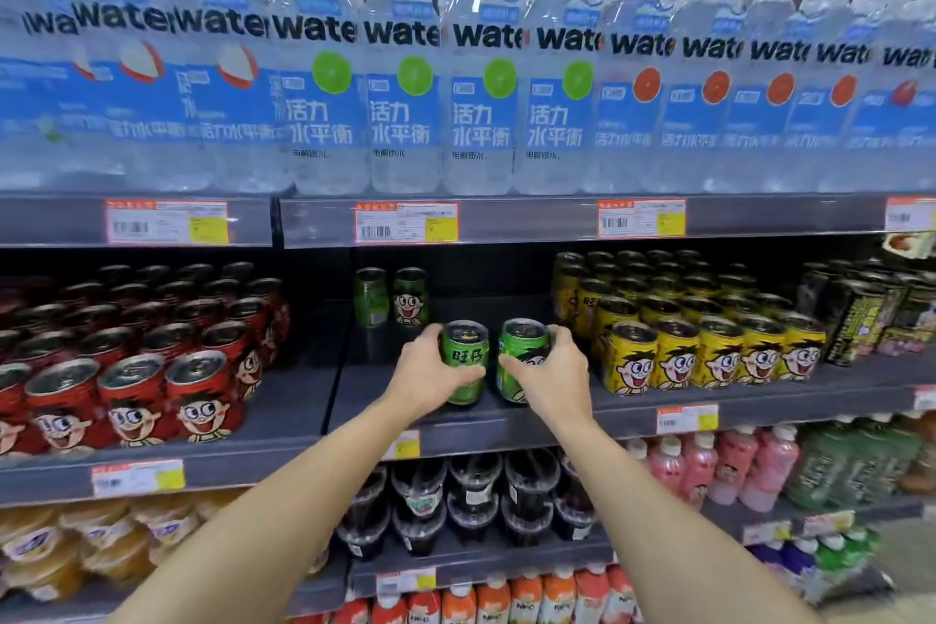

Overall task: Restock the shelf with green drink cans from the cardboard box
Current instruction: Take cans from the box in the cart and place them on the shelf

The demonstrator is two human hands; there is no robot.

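Head: yellow cans [709, 350] (red cans [137, 395] opposite)

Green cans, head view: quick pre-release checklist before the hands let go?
1. Left hand grips the left green can: ok.
2. Right hand grips the right green can: ok.
3. Both cans upright: left ok, right leans slightly, not ok.
4. Can bases seated on the shelf: cannot tell, fingers and shadow hide the contact.
5. Free space behind, up to the two rear green cans: ok.
6. Clearance from the yellow cans to the right and the red cans to the left: ok.
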